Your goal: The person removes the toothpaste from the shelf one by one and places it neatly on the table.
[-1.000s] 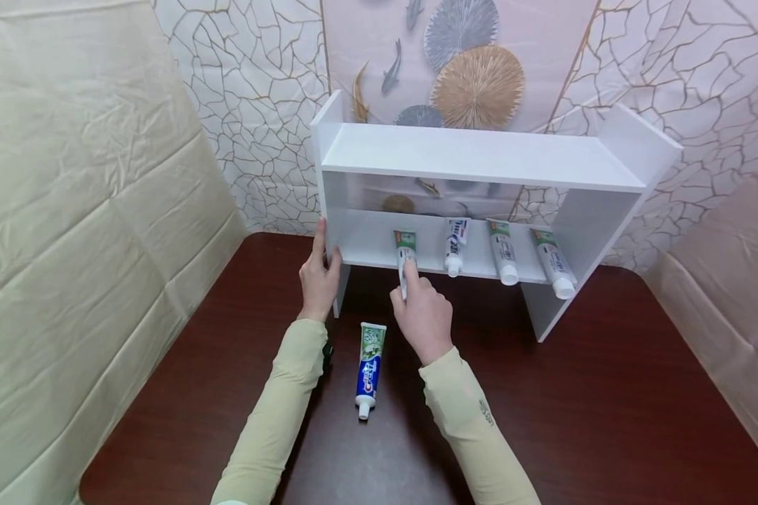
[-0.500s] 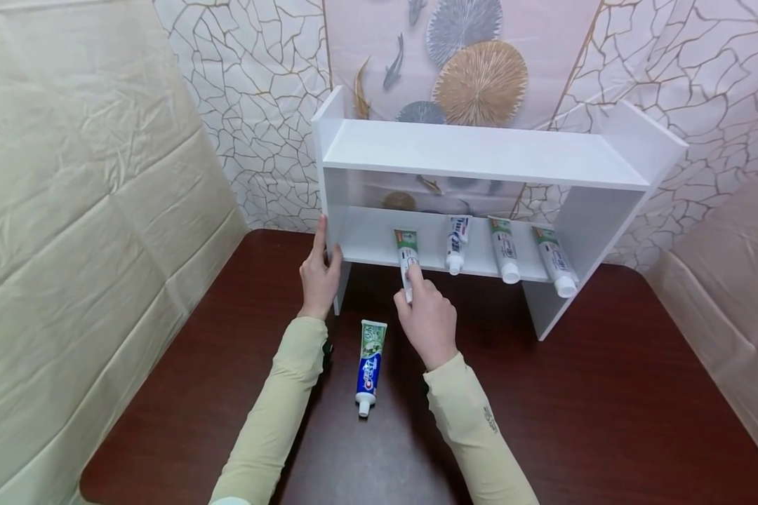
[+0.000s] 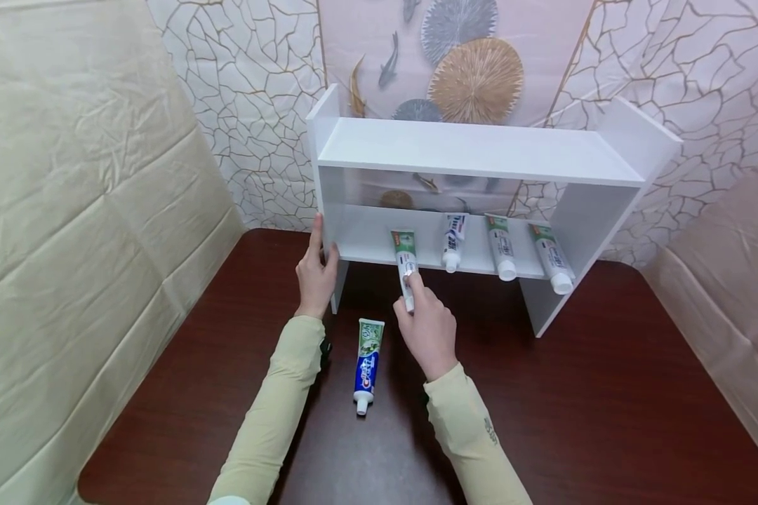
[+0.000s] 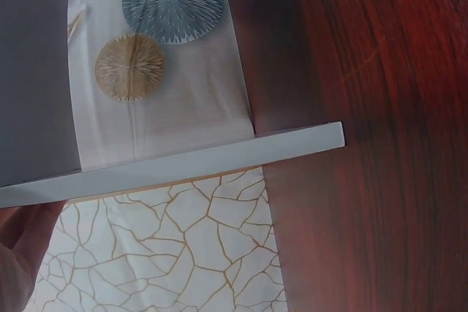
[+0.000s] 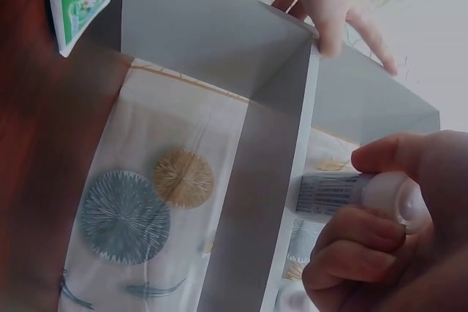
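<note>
My right hand (image 3: 431,328) pinches a toothpaste tube (image 3: 404,245), green at its flat end and white toward the cap. The tube lies on the middle board of a white shelf (image 3: 480,151), its cap end jutting past the front edge. In the right wrist view, thumb and fingers are around the white cap (image 5: 391,193). My left hand (image 3: 314,282) rests against the shelf's left side panel (image 4: 292,142), fingers extended along the outside and thumb at the front edge. A green-and-blue Crest toothpaste tube (image 3: 367,365) lies on the table between my forearms.
Right of the held tube, a white-and-blue tube (image 3: 453,245) and two green-and-white tubes, one nearer (image 3: 500,247) and one by the right panel (image 3: 549,256), lie caps forward. The dark red-brown table (image 3: 581,414) extends in front. Patterned cloth (image 3: 259,105) hangs behind.
My right hand has moved slightly toward me, its grip shifting down to the tube's cap end, and more of the tube shows. My left hand stays at the side panel.
</note>
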Tool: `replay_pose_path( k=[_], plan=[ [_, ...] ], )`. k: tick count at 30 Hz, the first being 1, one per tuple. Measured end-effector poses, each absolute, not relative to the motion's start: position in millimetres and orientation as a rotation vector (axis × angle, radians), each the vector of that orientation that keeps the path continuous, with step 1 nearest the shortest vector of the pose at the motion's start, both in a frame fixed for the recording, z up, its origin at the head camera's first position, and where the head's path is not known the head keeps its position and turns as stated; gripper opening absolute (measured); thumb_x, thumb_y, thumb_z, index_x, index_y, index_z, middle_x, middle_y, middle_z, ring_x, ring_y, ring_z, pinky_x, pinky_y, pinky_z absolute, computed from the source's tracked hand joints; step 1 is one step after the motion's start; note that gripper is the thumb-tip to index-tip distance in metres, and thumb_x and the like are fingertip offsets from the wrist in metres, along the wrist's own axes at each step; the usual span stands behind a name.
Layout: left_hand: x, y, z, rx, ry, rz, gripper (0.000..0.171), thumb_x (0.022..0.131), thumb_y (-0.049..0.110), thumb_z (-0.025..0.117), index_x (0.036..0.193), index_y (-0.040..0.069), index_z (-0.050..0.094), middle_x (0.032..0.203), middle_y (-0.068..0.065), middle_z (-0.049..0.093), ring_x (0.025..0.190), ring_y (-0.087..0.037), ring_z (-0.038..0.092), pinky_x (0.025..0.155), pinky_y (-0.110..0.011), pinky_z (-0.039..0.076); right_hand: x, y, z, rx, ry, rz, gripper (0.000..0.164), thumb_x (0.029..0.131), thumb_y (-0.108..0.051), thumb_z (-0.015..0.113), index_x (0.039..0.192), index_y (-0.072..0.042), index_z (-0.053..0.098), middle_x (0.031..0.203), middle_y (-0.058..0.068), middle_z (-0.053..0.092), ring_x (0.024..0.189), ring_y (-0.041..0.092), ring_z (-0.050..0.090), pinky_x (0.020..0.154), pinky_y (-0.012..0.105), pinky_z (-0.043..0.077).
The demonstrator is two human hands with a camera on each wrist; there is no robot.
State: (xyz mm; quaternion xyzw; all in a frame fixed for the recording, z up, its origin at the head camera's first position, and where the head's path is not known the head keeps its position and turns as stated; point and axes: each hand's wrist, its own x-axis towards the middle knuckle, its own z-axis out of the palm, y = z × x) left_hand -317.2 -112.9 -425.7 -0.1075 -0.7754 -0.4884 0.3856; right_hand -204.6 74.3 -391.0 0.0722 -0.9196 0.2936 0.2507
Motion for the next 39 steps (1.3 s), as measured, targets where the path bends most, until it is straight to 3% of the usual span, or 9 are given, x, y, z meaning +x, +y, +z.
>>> replay_pose_path(
  k=[3,5,11,12,15,18,24,35,39],
  plan=[
    [-318,-113,-426,-0.272,-1.968,-1.251,0.061,0.100,0.017,0.050,0.153,0.037,0.028,0.124,-0.021,0.064,0.048,-0.013,0.037,0.050,-0.027,0.036,-202,74,-393,0.187,-2.495,0.814,0.025,0.090,-0.014,0.062,0.114,-0.008,0.056,0.083,0.015,0.068,0.048,0.019,0.050,0.042,0.027,0.037],
    [-318,-113,-426,-0.269,-1.972,-1.246,0.060,0.100,0.018,0.050,0.153,0.036,0.028,0.129,-0.019,0.062,0.048,-0.011,0.036,0.049,-0.026,0.036,-200,75,-394,0.182,-2.492,0.821,0.025,0.090,-0.014,0.061,0.114,-0.008,0.056,0.084,0.015,0.068,0.049,0.019,0.050,0.042,0.027,0.037],
    [-318,-114,-427,-0.261,-1.986,-1.230,0.061,0.100,0.018,0.050,0.153,0.037,0.027,0.094,-0.022,0.065,0.045,-0.011,0.032,0.049,-0.026,0.033,-192,76,-400,0.185,-2.489,0.832,0.026,0.089,-0.012,0.063,0.114,-0.008,0.056,0.091,0.017,0.070,0.048,0.017,0.049,0.042,0.026,0.037],
    [-317,-114,-427,-0.260,-1.986,-1.229,0.061,0.100,0.018,0.050,0.153,0.037,0.027,0.095,-0.022,0.065,0.046,-0.012,0.032,0.049,-0.026,0.033,-191,76,-400,0.186,-2.492,0.837,0.026,0.090,-0.013,0.063,0.115,-0.008,0.056,0.092,0.017,0.071,0.048,0.017,0.049,0.042,0.025,0.037],
    [-317,-113,-428,-0.256,-1.985,-1.229,0.061,0.100,0.018,0.050,0.153,0.037,0.027,0.123,-0.020,0.064,0.049,-0.015,0.038,0.050,-0.026,0.036,-186,77,-401,0.182,-2.501,0.841,0.027,0.090,-0.013,0.063,0.116,-0.009,0.056,0.093,0.017,0.071,0.048,0.016,0.048,0.042,0.025,0.037],
    [-317,-113,-429,-0.251,-1.983,-1.226,0.060,0.100,0.018,0.050,0.153,0.036,0.027,0.136,-0.017,0.058,0.051,-0.016,0.041,0.052,-0.027,0.038,-182,78,-403,0.180,-2.515,0.838,0.028,0.090,-0.013,0.062,0.118,-0.009,0.056,0.095,0.017,0.070,0.048,0.015,0.047,0.043,0.024,0.036],
    [-317,-112,-428,-0.246,-1.982,-1.233,0.060,0.100,0.019,0.051,0.153,0.036,0.028,0.135,-0.016,0.059,0.048,-0.013,0.035,0.051,-0.026,0.036,-174,79,-406,0.182,-2.518,0.838,0.030,0.091,-0.014,0.062,0.120,-0.010,0.057,0.096,0.016,0.070,0.047,0.013,0.044,0.043,0.023,0.035],
    [-315,-110,-426,-0.245,-1.989,-1.248,0.060,0.100,0.019,0.049,0.153,0.034,0.027,0.144,-0.012,0.053,0.051,-0.018,0.039,0.052,-0.027,0.037,-162,81,-411,0.193,-2.506,0.811,0.031,0.089,-0.014,0.065,0.118,-0.010,0.058,0.096,0.015,0.070,0.046,0.012,0.044,0.042,0.023,0.036],
    [-315,-110,-425,-0.241,-1.987,-1.245,0.060,0.100,0.018,0.050,0.153,0.034,0.027,0.137,-0.015,0.058,0.050,-0.016,0.036,0.052,-0.026,0.035,-158,82,-413,0.190,-2.518,0.816,0.032,0.089,-0.015,0.065,0.119,-0.011,0.057,0.100,0.015,0.071,0.047,0.013,0.047,0.043,0.023,0.037]
  ],
)
